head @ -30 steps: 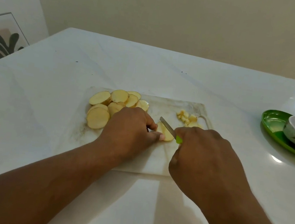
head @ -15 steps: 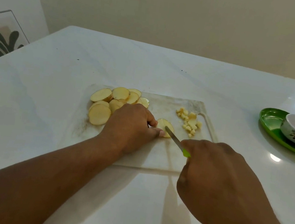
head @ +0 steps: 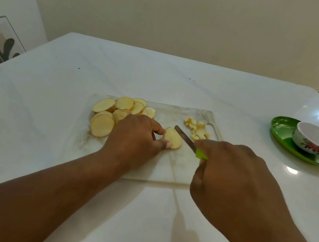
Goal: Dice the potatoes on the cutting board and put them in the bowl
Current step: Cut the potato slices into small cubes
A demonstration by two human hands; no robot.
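Warm, fairly dim indoor light falls from above. 2 bright glare spots sit on the glossy white table (head: 220, 92) near the green plate (head: 280, 129). Soft shadows of the arms spread toward the near table edge. Wide-angle distortion bends the table edges; detail is slightly soft throughout.

A white marble-look table (head: 160, 76) is carrying a pale cutting board (head: 168, 169) near centre and a green plate (head: 280, 127) far right.
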